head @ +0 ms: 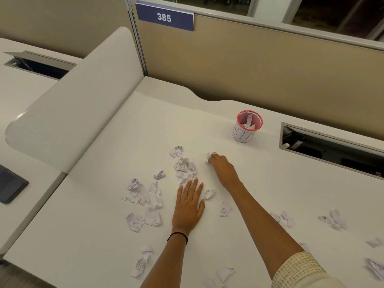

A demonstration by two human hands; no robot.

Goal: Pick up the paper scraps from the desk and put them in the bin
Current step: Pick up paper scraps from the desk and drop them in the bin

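The right hand grasps a crumpled white paper scrap at the middle of the white desk while the left hand lies flat, released.

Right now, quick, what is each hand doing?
Left hand: open, lying flat on the desk.
Right hand: closed, curled round a crumpled paper scrap.

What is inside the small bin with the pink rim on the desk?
Inside the bin, a few paper scraps show, one white piece standing upright. The bin's wall hides the bottom, so how many scraps lie lower cannot be told.
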